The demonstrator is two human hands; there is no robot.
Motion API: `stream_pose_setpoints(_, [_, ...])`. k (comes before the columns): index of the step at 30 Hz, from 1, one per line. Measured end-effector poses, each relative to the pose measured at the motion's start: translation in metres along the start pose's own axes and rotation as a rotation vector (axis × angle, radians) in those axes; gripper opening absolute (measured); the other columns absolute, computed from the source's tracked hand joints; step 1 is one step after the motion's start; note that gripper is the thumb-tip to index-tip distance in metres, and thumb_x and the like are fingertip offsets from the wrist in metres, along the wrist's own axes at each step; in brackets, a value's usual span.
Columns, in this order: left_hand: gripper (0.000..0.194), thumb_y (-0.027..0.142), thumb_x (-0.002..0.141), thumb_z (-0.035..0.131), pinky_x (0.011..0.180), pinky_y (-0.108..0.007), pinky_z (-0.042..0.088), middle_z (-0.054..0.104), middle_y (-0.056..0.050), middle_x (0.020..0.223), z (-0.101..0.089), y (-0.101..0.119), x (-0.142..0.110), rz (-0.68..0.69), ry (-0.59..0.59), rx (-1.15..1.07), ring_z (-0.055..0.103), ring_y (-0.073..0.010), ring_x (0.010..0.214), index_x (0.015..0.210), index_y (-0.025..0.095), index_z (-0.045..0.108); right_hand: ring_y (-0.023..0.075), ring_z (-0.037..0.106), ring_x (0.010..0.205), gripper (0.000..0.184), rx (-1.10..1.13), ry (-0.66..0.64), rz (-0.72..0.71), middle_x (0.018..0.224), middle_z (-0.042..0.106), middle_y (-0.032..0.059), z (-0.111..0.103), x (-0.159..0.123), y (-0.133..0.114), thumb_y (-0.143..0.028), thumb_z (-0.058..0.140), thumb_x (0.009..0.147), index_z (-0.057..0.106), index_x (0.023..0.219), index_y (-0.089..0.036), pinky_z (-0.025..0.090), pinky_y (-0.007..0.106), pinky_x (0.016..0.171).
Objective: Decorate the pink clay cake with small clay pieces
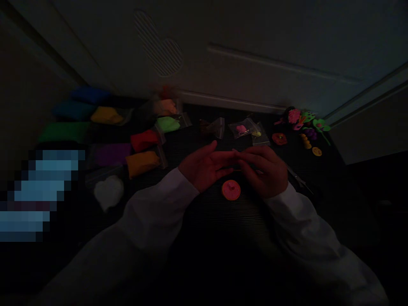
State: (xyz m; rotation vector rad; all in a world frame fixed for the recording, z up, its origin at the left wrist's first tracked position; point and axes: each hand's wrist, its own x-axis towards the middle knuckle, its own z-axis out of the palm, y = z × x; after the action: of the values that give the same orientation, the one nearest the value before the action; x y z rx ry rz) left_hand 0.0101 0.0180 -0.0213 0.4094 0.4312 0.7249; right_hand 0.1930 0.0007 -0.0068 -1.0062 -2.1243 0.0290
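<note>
Palm up, my left hand [205, 166] stretches its fingers toward the right over the dark table. My right hand [264, 170] is closed, its thumb and fingertips pressed together at the tips of my left fingers. Whatever is in that pinch, if anything, is too small and dark to make out. Just below the hands lies a round pink clay disc [231, 194] with an orange rim and a small raised bit on top. A pair of scissors [299, 178] rests right of my right hand.
Bags of coloured clay, including white [109, 192], orange [143, 164], purple [113, 154] and red [145, 140], spread at the left. Small bags with pink clay [241, 128] and brown clay [208, 126] lie behind the hands. Clay flowers [295, 116] stand back right before a wall [255, 25].
</note>
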Motion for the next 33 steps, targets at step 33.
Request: stream_pose_setpoints(33, [0.055,0.055,0.075,0.044,0.095,-0.035,0.032,0.062,-0.015,0.108,0.0026,0.0008,-0.0033,-0.048,-0.048,-0.100,0.044,-0.0254,0.117,0.097,0.008,0.062,0.0161,0.060,0.083,0.017,-0.034,0.062,0.059,0.088,0.064,0.0055,0.0055,0.0009,0.0024,-0.016,0.058,0.076,0.064,0.092,-0.021,0.053,0.032,0.071])
